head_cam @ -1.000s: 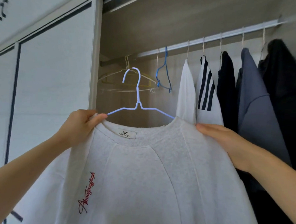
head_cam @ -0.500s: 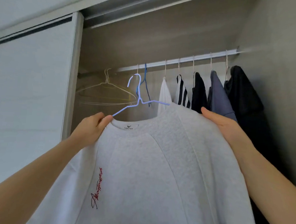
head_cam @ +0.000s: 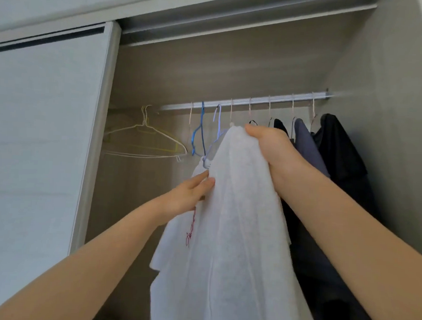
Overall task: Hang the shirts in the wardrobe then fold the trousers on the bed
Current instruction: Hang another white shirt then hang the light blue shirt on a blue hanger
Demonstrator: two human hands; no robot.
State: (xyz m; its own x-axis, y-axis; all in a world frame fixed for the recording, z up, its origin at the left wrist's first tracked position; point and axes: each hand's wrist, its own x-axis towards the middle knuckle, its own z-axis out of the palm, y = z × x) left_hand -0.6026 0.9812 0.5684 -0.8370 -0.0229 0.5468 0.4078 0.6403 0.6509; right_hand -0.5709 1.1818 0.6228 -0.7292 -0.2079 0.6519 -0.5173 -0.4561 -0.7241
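Observation:
A white sweatshirt (head_cam: 230, 234) with red script on its front hangs edge-on from a light blue wire hanger (head_cam: 218, 121), whose hook reaches up to the silver wardrobe rail (head_cam: 257, 102). My right hand (head_cam: 271, 148) grips the sweatshirt's upper shoulder just under the rail. Lower down, my left hand (head_cam: 191, 193) lies against the other shoulder with fingers extended. I cannot tell whether the hook sits on the rail.
To the right hang several dark and striped shirts (head_cam: 327, 151), pressed by my right arm. Left of the sweatshirt are a blue hanger (head_cam: 198, 134) and bare white and yellow hangers (head_cam: 145, 139). A sliding door (head_cam: 40, 126) closes the left side.
The sweatshirt was lifted and turned from facing me to edge-on at the rail. My right hand rose to the rail; my left hand went from pinching the collar to resting flat.

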